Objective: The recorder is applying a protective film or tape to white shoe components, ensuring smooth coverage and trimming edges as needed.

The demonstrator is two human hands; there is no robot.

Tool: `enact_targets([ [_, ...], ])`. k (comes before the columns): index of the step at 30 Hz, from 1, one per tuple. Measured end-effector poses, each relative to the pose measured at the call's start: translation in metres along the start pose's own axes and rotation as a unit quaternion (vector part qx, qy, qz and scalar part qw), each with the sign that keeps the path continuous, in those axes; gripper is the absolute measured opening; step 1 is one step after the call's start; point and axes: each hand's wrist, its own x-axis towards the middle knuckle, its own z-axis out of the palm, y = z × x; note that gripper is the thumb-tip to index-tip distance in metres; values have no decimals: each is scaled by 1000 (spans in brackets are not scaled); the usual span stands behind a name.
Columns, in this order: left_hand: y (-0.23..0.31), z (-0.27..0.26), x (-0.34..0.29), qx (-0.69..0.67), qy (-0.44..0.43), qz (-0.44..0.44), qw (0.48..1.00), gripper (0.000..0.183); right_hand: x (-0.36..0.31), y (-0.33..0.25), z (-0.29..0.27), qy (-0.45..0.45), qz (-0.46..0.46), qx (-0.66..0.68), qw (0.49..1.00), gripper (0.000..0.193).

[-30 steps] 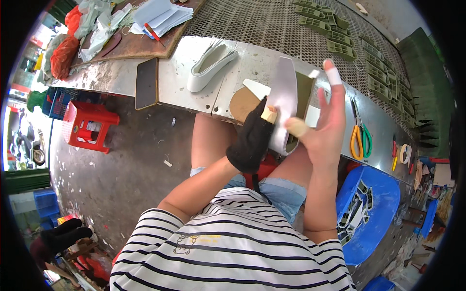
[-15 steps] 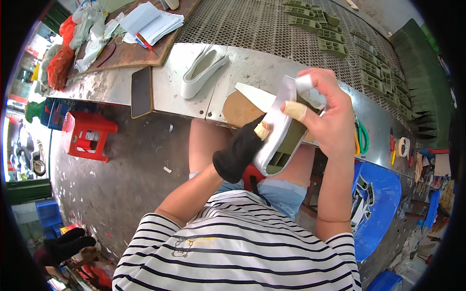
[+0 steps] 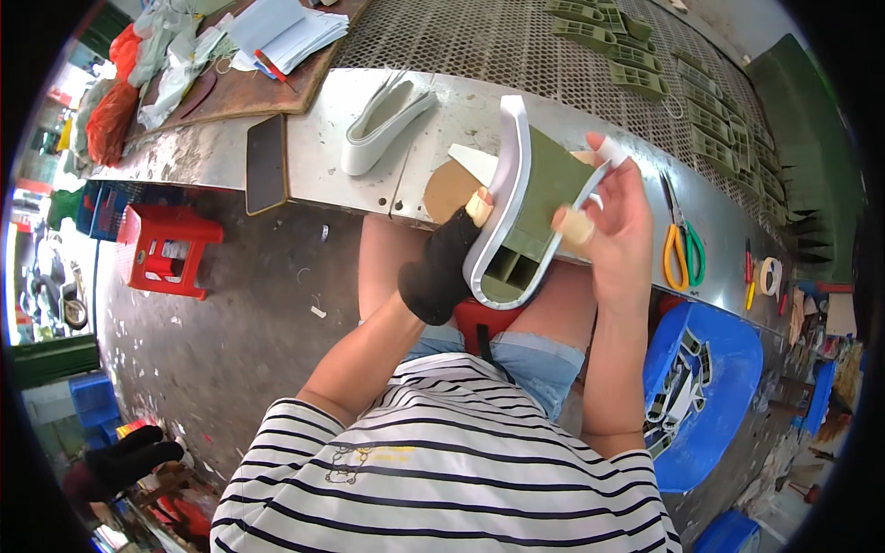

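My left hand [image 3: 444, 267], in a black fingerless glove with a taped fingertip, grips a green plastic wedge shoe sole [image 3: 553, 180] from its left side. The sole stands tilted above my lap, with hollow compartments showing at its near end. Around its edge runs a white strip [image 3: 518, 175], bent about the rounded near end. On the sole's right side my right hand [image 3: 619, 212], with tape on thumb and finger, pinches the strip's other length, which stands partly off the sole. A bundle of white strips [image 3: 367, 152] lies looped on the metal table [image 3: 318, 138].
Scissors [image 3: 682, 247] with orange and green handles lie right of my right hand. A phone [image 3: 266, 166] is at the table's left edge. Green soles [image 3: 636, 78] sit on the mesh rack behind. Below right stands a blue tub [image 3: 733, 387] with pieces inside; a red stool [image 3: 166, 249] is left.
The sole has been turned, showing more of its green face and compartments. My right hand has shifted down and now holds the strip beside the sole. The scissors have come into full view.
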Motion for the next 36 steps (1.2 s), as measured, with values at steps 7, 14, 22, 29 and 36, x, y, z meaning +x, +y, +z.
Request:
enact_targets([
  [7, 5, 19, 0, 145, 41, 9, 989, 49, 9, -5, 1, 82, -15, -90, 992, 63],
  [14, 10, 2, 0, 199, 31, -21, 979, 53, 19, -8, 3, 36, -71, -260, 962, 59],
  [22, 40, -12, 27, 197, -81, -7, 977, 65, 16, 8, -20, 49, -2, 6, 999, 20],
  [29, 13, 18, 30, 173, 3, 278, 945, 71, -4, 19, 9, 142, -48, -39, 988, 21],
  [36, 26, 34, 26, 201, 74, 282, 935, 57, -12, 18, 31, 60, -32, -146, 987, 14],
])
